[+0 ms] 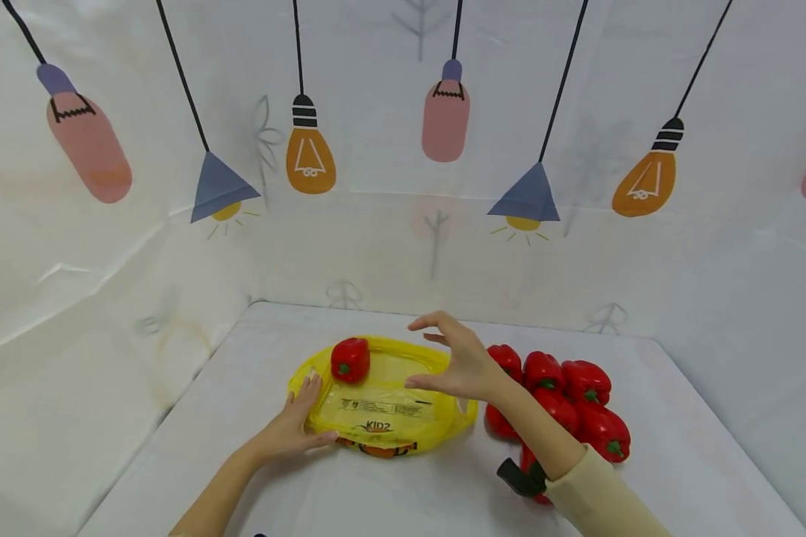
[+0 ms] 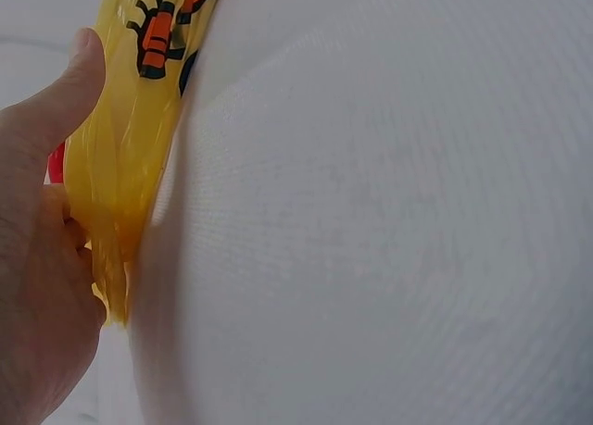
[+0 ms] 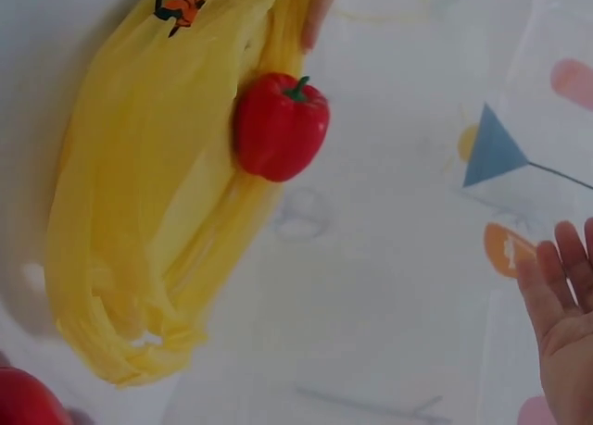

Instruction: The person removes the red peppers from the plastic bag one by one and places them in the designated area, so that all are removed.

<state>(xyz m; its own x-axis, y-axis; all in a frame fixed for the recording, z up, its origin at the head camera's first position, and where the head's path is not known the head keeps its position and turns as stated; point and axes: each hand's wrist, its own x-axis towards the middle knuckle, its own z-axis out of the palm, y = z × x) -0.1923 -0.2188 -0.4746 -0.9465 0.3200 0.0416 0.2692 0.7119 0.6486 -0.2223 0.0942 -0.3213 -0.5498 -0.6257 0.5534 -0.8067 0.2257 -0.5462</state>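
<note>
An open yellow plastic bag (image 1: 436,429) with printed lettering lies spread on the white table, its rim folded out into an oval. One red bell pepper (image 1: 351,360) sits inside it, toward the far left. My left hand (image 1: 292,429) rests on the bag's left rim with fingers extended and thumb spread along the near edge; in the left wrist view the thumb (image 2: 69,96) stands beside the crumpled plastic. Over the bag's right side hovers my right hand (image 1: 466,358), holding nothing, its thumb and fingers wide apart. The right wrist view shows its fingers (image 3: 563,268) apart from the pepper.
A cluster of several red bell peppers (image 1: 587,380) lies right of the bag, partly hidden by my right forearm. At its near side is a thick dark green stem (image 1: 522,477). Printed white sheeting (image 1: 376,246) encloses the table at the back and sides.
</note>
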